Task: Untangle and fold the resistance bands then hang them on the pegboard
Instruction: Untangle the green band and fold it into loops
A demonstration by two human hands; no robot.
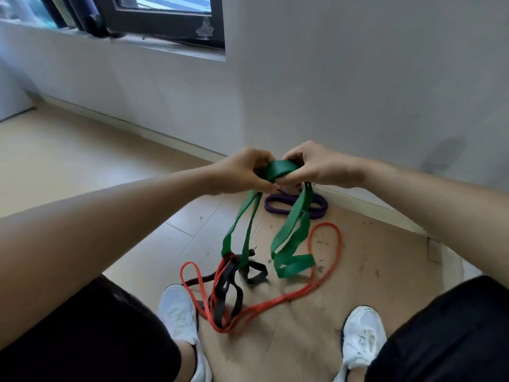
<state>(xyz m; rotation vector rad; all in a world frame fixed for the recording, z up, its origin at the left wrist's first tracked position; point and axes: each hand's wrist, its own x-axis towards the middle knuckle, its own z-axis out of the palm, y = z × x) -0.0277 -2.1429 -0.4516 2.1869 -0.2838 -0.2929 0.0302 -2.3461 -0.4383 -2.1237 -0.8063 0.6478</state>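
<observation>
Both hands up at chest height, pinching top fold of green band (281,168): left hand (242,172) clenched on fold's left end, right hand (316,166) clenched on its right end, fingers curled over and thumbs under. Below the grip, two green runs hang to the floor (385,271). Run below left grip drops straight into knot of black band (234,282) and red band (325,255), apparently threaded thru it; run below right grip ends in loose zigzag lying free on floor, just beside the red loop. Purple band (296,206) already flattened, lying on floor beyond the grip, against wall base, apart from the tangle. Pegboard not in view. Step in hand, as judged: freeing and folding green. To do well: hold top fold firm w/ one grip, slide other grip down the snagged run, lift slowly so black/red strands fall off rather than tighten. No yanking, rubber stretches and cinches the knot. If red rides up w/ it, pause, shake loose, or pin the pile w/ a shoe (179,312). Once clear, match the two runs flat, no twist, then double over to even length before moving on. Red and black left for after; approx one of four done.
</observation>
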